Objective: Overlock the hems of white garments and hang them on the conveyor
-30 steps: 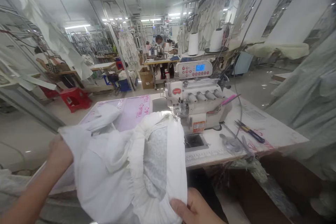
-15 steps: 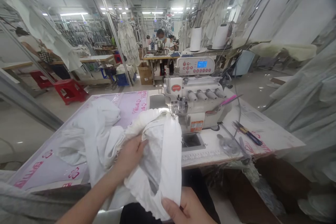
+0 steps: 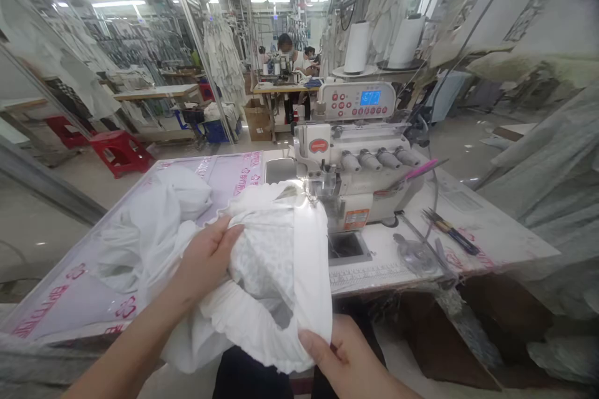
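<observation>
A white garment with a gathered edge and a smooth band runs from under the needle area of an overlock sewing machine down toward my lap. My left hand grips its gathered edge, thumb on top, to the left of the machine's foot. Lower down, my right hand pinches the near end of the smooth band between thumb and fingers. Between the hands the loop lies open, showing a faintly patterned inside. The rest of the cloth heaps up on the table's left side.
Thread snips lie on the sewing table right of the machine. Two white thread cones stand behind it. A red stool is on the floor at left. A co-worker sits at another machine farther back.
My left hand has moved left and up along the gathered edge, spreading the loop wider. My right hand keeps its pinch on the band. The camera view has shifted slightly.
</observation>
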Demonstrator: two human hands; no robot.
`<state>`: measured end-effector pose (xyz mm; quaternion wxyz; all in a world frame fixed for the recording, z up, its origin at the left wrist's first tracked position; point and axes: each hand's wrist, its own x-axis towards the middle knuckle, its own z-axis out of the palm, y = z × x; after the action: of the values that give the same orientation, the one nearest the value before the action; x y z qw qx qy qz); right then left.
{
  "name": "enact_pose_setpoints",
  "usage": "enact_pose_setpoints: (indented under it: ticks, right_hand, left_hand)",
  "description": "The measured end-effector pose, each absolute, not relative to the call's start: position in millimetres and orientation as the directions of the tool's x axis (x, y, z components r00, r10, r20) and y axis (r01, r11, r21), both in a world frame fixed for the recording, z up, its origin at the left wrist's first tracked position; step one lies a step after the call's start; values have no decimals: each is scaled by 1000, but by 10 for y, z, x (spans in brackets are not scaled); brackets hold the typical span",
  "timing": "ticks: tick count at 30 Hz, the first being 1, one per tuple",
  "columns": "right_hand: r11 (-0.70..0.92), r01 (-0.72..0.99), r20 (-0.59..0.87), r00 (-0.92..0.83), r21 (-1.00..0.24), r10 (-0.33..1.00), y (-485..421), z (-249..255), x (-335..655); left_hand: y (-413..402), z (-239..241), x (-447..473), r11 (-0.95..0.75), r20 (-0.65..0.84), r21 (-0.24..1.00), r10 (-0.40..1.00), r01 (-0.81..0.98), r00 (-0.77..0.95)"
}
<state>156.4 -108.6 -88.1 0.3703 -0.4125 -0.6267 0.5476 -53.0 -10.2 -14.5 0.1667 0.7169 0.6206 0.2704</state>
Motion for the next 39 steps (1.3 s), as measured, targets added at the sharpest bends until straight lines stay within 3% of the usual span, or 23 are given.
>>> enact_pose_setpoints:
  ticks: [9, 14, 15, 17, 19, 21, 24, 27, 30, 34, 35, 37, 39]
  right_hand:
    - [79, 104, 41, -328, -991, 944, -600, -721, 1640]
    - [66, 88, 34, -329, -994, 944, -349, -645, 1660]
    - [54, 84, 24, -332, -995, 943, -321, -640, 1665]
    - [27, 70, 1, -347, -997, 938, -276, -640, 1684]
    - [-1, 36, -15, -372, -999, 928, -230, -648, 1715]
    - [-31, -6, -26, -392, -1000, 920, -177, -652, 1748]
    - [-86, -70, -50, -412, -994, 910, -174, -652, 1767]
    - [-189, -85, -134, -431, -978, 892, -449, -676, 1726]
    - [-292, -88, -196, -558, -952, 806, -982, -755, 1643]
    - [-257, -141, -136, -564, -956, 815, -1498, -894, 1562]
    - [-223, -133, -125, -513, -966, 849, -1531, -921, 1554]
    - [-162, -98, -105, -433, -982, 895, -1512, -956, 1543]
    - [-117, -73, -77, -410, -990, 909, -1442, -966, 1531]
  left_hand:
    - [353, -83, -486, -156, 333, 504, 943, 849, -25]
    - [259, -198, -282, -349, 627, 379, 778, 857, 40]
    - [146, -244, -212, -404, 601, 373, 791, 835, 114]
    - [-94, -334, -81, -440, 370, 488, 887, 754, 277]
    - [-265, -390, 2, -333, 62, 689, 912, 644, 405]
    - [-348, -384, 18, -209, -85, 812, 881, 545, 465]
    - [-487, -282, -34, -244, -116, 799, 834, 549, 539]
    - [-838, -169, -80, -320, -313, 714, 650, 623, 693]
    - [-1238, -134, -101, -294, -449, 741, 452, 604, 771]
    - [-1346, -268, -144, -209, -491, 778, 386, 593, 781]
    - [-1277, -337, -154, -159, -486, 790, 425, 592, 764]
    - [-1060, -497, -160, -91, -376, 816, 666, 571, 644]
    - [-801, -656, -142, -139, -99, 769, 938, 623, 332]
